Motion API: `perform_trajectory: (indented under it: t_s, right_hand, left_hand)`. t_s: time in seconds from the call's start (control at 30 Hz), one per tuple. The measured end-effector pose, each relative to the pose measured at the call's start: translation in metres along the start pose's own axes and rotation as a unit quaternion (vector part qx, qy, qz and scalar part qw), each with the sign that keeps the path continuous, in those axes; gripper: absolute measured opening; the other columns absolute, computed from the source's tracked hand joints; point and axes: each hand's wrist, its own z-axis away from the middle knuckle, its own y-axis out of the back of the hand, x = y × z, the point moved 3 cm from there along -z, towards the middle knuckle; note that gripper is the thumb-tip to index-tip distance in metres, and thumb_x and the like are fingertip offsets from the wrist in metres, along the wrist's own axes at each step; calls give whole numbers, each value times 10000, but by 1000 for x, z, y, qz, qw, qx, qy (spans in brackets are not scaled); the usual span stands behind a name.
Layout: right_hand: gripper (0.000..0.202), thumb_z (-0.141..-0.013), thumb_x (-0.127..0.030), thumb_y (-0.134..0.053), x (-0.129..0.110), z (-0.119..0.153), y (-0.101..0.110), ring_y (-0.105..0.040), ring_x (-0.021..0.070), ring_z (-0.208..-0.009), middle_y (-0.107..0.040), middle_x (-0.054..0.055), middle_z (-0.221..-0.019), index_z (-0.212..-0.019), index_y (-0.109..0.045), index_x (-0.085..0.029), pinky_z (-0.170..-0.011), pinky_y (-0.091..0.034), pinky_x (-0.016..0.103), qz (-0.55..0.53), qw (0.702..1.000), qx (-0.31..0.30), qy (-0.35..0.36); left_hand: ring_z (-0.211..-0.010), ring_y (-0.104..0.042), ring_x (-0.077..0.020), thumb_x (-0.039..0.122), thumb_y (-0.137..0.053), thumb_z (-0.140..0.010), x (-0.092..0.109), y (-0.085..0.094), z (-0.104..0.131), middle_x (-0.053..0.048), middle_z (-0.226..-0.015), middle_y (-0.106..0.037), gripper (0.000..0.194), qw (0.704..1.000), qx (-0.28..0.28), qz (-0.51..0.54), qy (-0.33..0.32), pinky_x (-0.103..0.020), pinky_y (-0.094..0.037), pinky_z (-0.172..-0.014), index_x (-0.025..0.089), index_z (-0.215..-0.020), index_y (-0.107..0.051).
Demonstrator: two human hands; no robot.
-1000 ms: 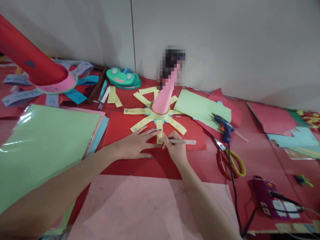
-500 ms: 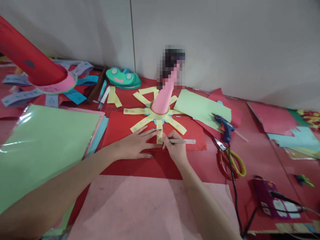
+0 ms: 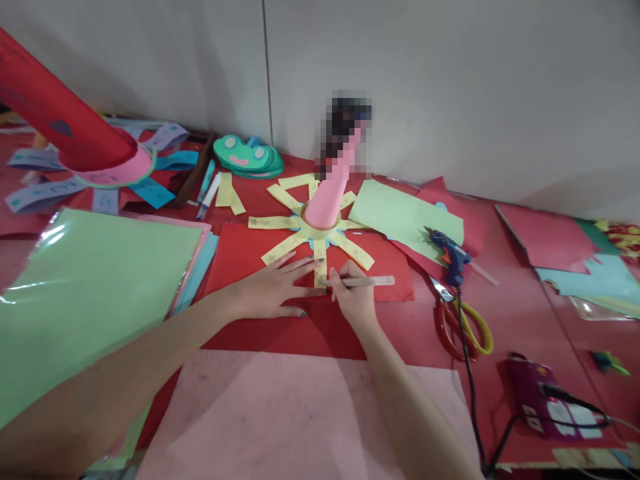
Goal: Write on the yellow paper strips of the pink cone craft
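At six o'clock from the pink cone [image 3: 325, 200], find a yellow strip [image 3: 320, 249] over red card [image 3: 237, 250]: likely light, bendy, easily creased, best pressed flat near the outer end. At seven o'clock, resting the left hand [image 3: 273, 291] across it with fingers spread, grasping nothing. At five o'clock, pinching a pen [image 3: 373, 281] in the closed right hand [image 3: 354, 297]; probably stiff, smooth, best taken low near the tip.
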Motion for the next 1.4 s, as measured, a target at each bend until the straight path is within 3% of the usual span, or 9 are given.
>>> perform_trajectory:
  t_s: [0.77,0.93,1.4]
  right_hand:
    - [375,-869,-443,-540,-3,5,-1,-490,112,-421,-461,-75,-436,-609,-358,-242,-479,-408,232,10,999,44,18]
    - [360,-873,-412,-528,-2,2,0,-465,100,-410,-432,-84,-435,-610,-354,-239,-468,-407,223,6,999,25,21]
    - [339,-835,-336,-521,-2,1,1,-365,82,-417,-343,-96,-450,-597,-300,-240,-449,-338,211,22,1000,16,6]
  left_hand:
    - [-1451,-138,-277,429,-572,-903,-1,-1,0,-1,-1579,-187,465,1000,17,11,-1,-478,-91,-1161,396,-1356,-472]
    - [-1454,-117,-277,424,-559,-913,0,-1,0,-35,-1580,-180,463,1000,-3,1,5,-484,-84,-1158,379,-1365,-467]
    - [-1452,-129,-283,412,-569,-908,-1,-1,0,-11,-1577,-195,487,1000,-2,10,7,-475,-105,-1155,400,-1378,-440]
